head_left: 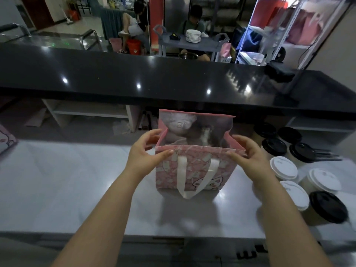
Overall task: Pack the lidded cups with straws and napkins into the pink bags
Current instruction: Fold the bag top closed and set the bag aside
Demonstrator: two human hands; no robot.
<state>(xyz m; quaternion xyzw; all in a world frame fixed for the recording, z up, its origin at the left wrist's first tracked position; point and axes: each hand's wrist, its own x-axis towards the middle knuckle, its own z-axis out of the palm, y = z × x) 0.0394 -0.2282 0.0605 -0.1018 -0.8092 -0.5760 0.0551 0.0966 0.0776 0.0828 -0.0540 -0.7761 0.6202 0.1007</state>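
A pink patterned bag with white ribbon handles stands upright and open on the grey worktop. Inside it I see a white-lidded cup and something grey beside it, blurred. My left hand pinches the bag's near left rim corner. My right hand pinches the near right rim corner. To the right stand several cups with white lids and black lids. Dark straws lie by the black-lidded cups.
A raised black counter runs across behind the worktop. Another pink bag lies flat at the far left edge. People sit beyond the counter near a cart with stacked plates. A shelving rack stands at the back right.
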